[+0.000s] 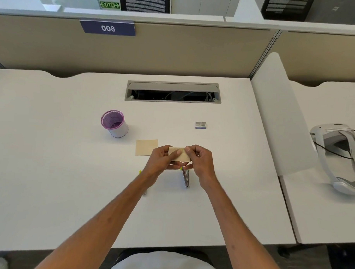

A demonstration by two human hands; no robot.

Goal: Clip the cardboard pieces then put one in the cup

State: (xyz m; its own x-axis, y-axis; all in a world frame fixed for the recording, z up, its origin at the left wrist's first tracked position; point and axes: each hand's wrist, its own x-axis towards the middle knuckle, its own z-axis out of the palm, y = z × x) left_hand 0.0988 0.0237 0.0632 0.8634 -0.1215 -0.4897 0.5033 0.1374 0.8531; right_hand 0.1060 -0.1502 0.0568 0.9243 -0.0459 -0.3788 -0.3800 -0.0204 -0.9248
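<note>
Tan paper slip pinched between left hand and right hand.

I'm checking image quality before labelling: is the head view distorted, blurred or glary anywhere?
Head view: wide-angle bending curves the partition and desk edges; lighting is soft and even, with faint shadows under the cup; no strong glare; the card between the left hand and right hand is slightly soft.
</note>
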